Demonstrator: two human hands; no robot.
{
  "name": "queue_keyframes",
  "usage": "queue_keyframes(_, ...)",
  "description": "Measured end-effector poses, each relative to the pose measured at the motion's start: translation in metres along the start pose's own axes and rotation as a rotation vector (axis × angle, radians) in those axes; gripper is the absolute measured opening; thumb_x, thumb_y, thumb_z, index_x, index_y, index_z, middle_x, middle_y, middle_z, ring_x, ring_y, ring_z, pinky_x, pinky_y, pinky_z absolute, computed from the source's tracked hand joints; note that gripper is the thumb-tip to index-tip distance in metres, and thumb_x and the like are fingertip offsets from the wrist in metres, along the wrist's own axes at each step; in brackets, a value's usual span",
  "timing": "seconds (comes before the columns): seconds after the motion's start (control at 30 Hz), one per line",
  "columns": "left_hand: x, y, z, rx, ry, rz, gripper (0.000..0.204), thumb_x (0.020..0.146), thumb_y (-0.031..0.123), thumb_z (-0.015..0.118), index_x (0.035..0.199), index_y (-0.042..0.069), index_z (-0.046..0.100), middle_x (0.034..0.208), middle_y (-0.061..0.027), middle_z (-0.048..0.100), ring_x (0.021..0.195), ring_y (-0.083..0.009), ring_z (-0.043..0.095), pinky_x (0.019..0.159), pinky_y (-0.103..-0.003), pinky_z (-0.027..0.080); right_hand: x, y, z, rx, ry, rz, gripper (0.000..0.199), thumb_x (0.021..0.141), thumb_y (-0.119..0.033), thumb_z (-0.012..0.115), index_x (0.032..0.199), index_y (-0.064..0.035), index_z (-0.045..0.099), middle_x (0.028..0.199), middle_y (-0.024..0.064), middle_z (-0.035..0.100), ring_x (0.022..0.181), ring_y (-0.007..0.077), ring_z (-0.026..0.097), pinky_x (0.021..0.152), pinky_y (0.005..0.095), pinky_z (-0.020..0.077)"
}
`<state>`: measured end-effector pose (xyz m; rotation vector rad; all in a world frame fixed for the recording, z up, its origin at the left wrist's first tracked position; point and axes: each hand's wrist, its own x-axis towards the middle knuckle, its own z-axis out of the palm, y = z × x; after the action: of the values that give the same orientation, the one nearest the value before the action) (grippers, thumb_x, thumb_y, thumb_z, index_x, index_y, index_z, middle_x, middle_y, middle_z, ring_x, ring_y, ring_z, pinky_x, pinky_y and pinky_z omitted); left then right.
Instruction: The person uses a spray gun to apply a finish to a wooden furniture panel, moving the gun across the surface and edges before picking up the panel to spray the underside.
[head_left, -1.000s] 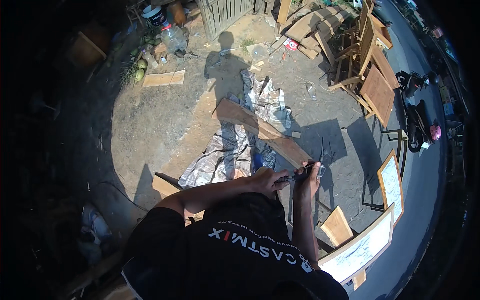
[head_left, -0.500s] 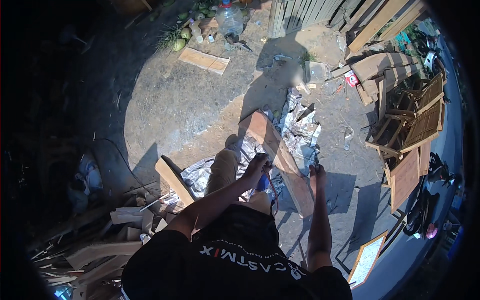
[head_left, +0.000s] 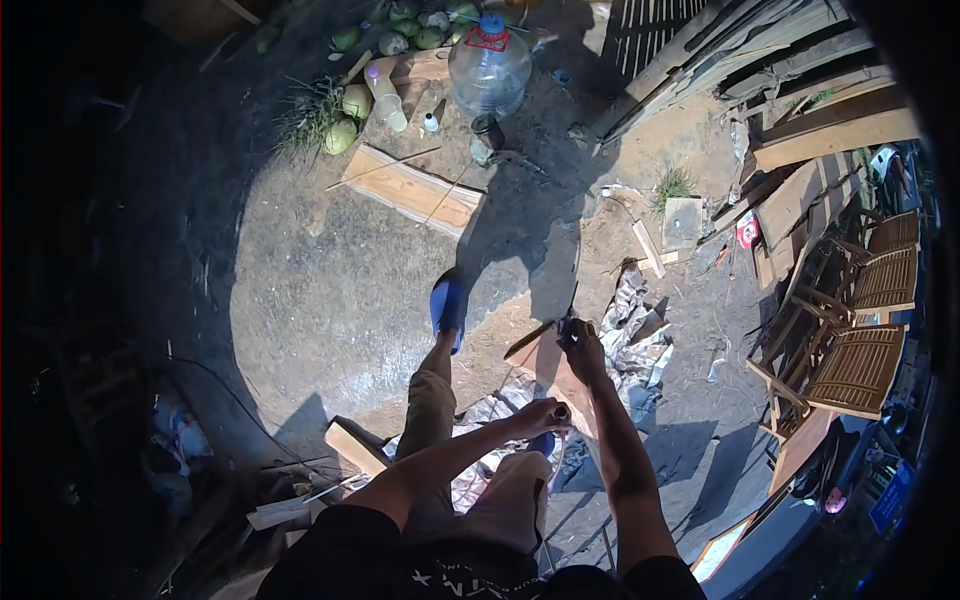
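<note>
My left hand (head_left: 543, 416) is closed, low over the near part of a reddish wooden beam (head_left: 556, 368); a dark rounded end shows at its fingers, too small to name. Farther forward, my right hand (head_left: 584, 352) grips a small dark tool (head_left: 569, 328) with a thin dark tip pointing away from me, above the beam's far end. My forearms and legs hide much of the beam. Under and beside it lies crumpled silvery sheeting (head_left: 637, 335).
Ahead on the ground lies a pale board (head_left: 415, 190) with thin sticks across it. Beyond are a large clear water jug (head_left: 490, 72) and green coconuts (head_left: 341, 136). Wooden chairs (head_left: 858, 368) stand right, near stacked planks (head_left: 835, 140). My blue sandal (head_left: 446, 306) is stepped forward.
My right hand has moved forward and left to the beam's far end with the dark tool. The left hand has come lower and nearer. One foot has stepped forward, and the view has shifted.
</note>
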<state>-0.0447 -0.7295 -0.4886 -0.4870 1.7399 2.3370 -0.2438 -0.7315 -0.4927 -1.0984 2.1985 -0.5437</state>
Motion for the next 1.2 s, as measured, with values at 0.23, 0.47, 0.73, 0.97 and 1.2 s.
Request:
queue_keyframes(0.23,0.030,0.004,-0.141,0.125,-0.122,-0.030,0.027,0.091,0.017,0.072,0.114,0.006,0.064,0.100,-0.0167,0.068,0.095,-0.0336,0.068,0.085,-0.042,0.052,0.231,-0.047,0.167,-0.086,-0.154,-0.005,0.040,0.083,-0.012,0.075,0.116,-0.0054,0.053,0.107,0.0220,0.062,0.092,0.0451,0.067,0.076,0.0529,0.0550)
queue_keyframes(0.47,0.038,-0.097,-0.182,-0.097,-0.105,0.024,0.026,0.092,0.014,0.063,0.115,0.002,0.065,0.111,-0.0222,0.066,0.104,-0.0383,0.066,0.088,-0.046,0.054,0.401,-0.023,0.336,-0.193,-0.172,-0.063,0.049,0.085,-0.019,0.074,0.125,-0.0029,0.052,0.120,0.0214,0.058,0.100,0.0443,0.066,0.084,0.0522,0.0544)
queue_keyframes(0.73,0.073,-0.004,-0.267,0.300,-0.318,-0.218,0.025,0.089,0.012,0.069,0.111,0.001,0.064,0.111,-0.0196,0.065,0.106,-0.0363,0.065,0.091,-0.045,0.054,0.536,-0.024,0.279,-0.367,0.509,-0.107,0.056,0.091,-0.023,0.063,0.141,-0.0044,0.044,0.146,0.0218,0.046,0.133,0.0426,0.046,0.108,0.0540,0.0399)
queue_keyframes(0.97,0.080,0.000,-0.280,0.265,-0.303,-0.144,0.034,0.087,0.006,0.071,0.120,0.003,0.060,0.119,-0.0154,0.060,0.109,-0.0350,0.064,0.094,-0.043,0.053,0.613,0.031,0.229,-0.626,0.109,0.070,0.043,0.096,-0.019,0.053,0.138,-0.0123,0.052,0.140,0.0149,0.053,0.127,0.0410,0.052,0.102,0.0600,0.0436)
queue_keyframes(1.2,0.085,-0.041,-0.236,0.131,-0.136,-0.041,0.030,0.098,0.031,0.064,0.118,0.008,0.057,0.107,-0.0136,0.067,0.095,-0.0331,0.067,0.081,-0.044,0.052,0.514,0.025,0.181,-0.566,0.155,-0.073,0.028,0.094,-0.016,0.055,0.122,-0.0138,0.058,0.109,0.0111,0.066,0.105,0.0399,0.063,0.075,0.0507,0.0566)
